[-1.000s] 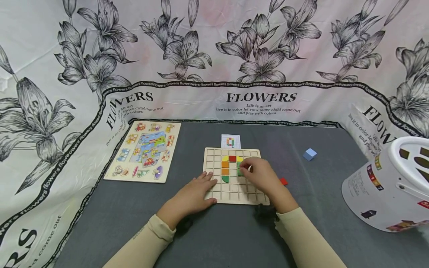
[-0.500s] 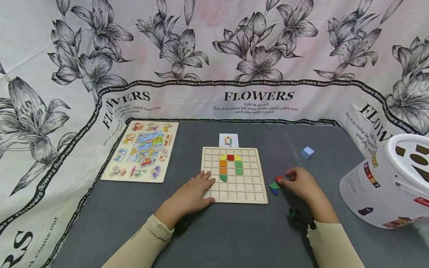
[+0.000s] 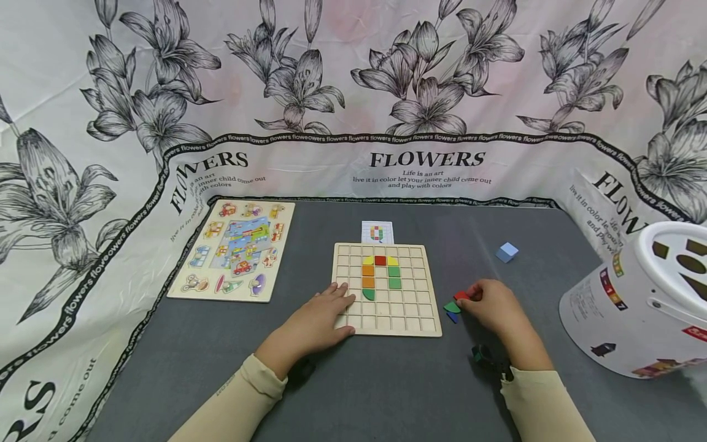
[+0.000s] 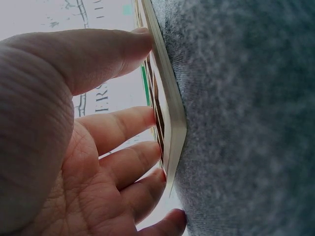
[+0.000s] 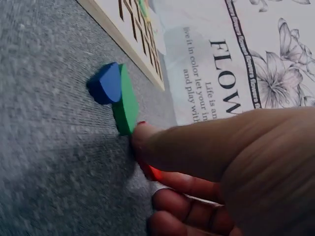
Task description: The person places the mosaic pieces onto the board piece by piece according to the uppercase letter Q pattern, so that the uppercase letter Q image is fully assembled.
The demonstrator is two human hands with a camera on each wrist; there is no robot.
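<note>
My left hand rests with spread fingers on the left front of a wooden grid board. In the left wrist view the thumb and fingertips touch the board's edge. Red, yellow, orange and green pieces sit in the grid as an unclosed ring. Right of the board, my right hand pinches a red piece between thumb and finger, low at the table; the thumb hides part of it. Touching each other beside it lie a green piece and a blue piece.
A small pattern card lies behind the board. At the left is a wooden picture puzzle board. A light blue cube sits at the back right, and a white bucket with a shape-cut lid stands at the right.
My right hand has left the board's green pieces and moved right to the loose pieces, where its fingers have closed on the red one. The left hand stays on the board.
</note>
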